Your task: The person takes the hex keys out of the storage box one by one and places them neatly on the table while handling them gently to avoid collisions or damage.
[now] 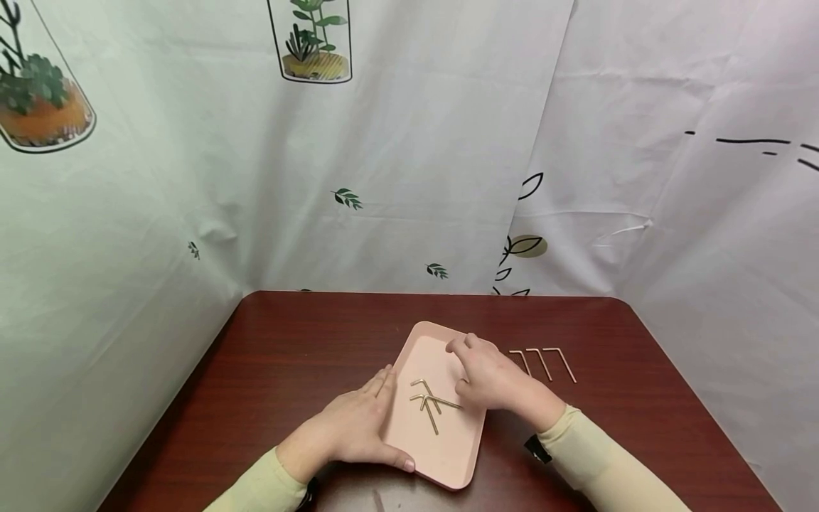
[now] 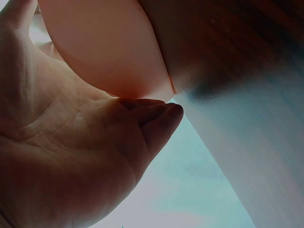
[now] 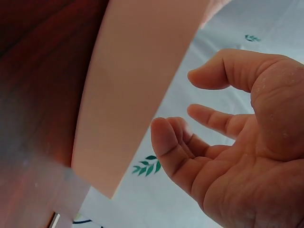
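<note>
A pale pink rectangular tray [image 1: 441, 455] lies at a slant on the table, with several gold L-shaped hex keys [image 1: 431, 417] crossing one another inside it. My left hand [image 1: 355, 427] rests along the tray's left side, fingers straight and thumb at the near edge. In the left wrist view, that hand's fingertips touch the outside of the tray [image 2: 109, 47]. Over the tray's right side hovers my right hand [image 1: 489, 377]. The right wrist view shows the right hand [image 3: 237, 133] with loosely bent fingers, thumb apart from them and nothing between, beside the tray wall [image 3: 128, 95].
Three more L-shaped hex keys [image 1: 567, 365] lie in a row on the dark red-brown table [image 1: 307, 341], right of the tray. White cloth [image 1: 409, 142] printed with plants hangs behind the table and along its sides.
</note>
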`<state>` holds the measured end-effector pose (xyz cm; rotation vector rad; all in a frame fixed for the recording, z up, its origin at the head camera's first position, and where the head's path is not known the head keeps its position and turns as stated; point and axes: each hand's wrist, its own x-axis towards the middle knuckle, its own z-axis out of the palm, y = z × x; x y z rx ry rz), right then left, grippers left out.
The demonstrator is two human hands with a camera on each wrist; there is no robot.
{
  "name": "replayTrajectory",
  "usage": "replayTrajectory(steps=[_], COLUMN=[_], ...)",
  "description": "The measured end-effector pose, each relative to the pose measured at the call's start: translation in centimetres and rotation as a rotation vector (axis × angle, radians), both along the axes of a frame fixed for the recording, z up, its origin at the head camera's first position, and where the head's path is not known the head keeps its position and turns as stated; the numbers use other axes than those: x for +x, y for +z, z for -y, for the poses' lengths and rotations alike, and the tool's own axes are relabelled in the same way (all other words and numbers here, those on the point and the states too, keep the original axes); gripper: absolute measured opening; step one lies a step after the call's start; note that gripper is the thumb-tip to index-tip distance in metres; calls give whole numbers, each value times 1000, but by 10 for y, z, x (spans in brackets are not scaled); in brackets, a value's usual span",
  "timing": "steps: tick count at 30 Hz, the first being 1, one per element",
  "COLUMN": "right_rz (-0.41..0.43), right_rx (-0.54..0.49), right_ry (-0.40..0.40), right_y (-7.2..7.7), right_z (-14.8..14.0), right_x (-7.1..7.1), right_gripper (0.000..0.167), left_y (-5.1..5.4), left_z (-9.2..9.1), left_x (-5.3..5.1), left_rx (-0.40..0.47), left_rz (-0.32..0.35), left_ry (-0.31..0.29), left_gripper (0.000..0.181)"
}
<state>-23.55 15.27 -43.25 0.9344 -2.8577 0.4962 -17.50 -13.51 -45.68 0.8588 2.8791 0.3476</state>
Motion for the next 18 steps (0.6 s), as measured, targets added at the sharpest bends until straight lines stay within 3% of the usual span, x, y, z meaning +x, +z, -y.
replayTrajectory(steps=[9, 13, 18], right_rz=[17, -12, 12], right_rx=[20, 55, 74], right_ry=[86, 97, 110], right_y=[-8, -11, -14], right_z=[8, 11, 16], right_x=[5, 5, 6], right_gripper=[51, 51, 53], left_y=[0, -1, -1], left_z=[0, 0, 0], left_x=[0, 0, 0], left_rx=[-5, -6, -8], left_rz=[-2, -6, -9], left_ry=[1, -1, -2], left_gripper=[153, 153, 152])
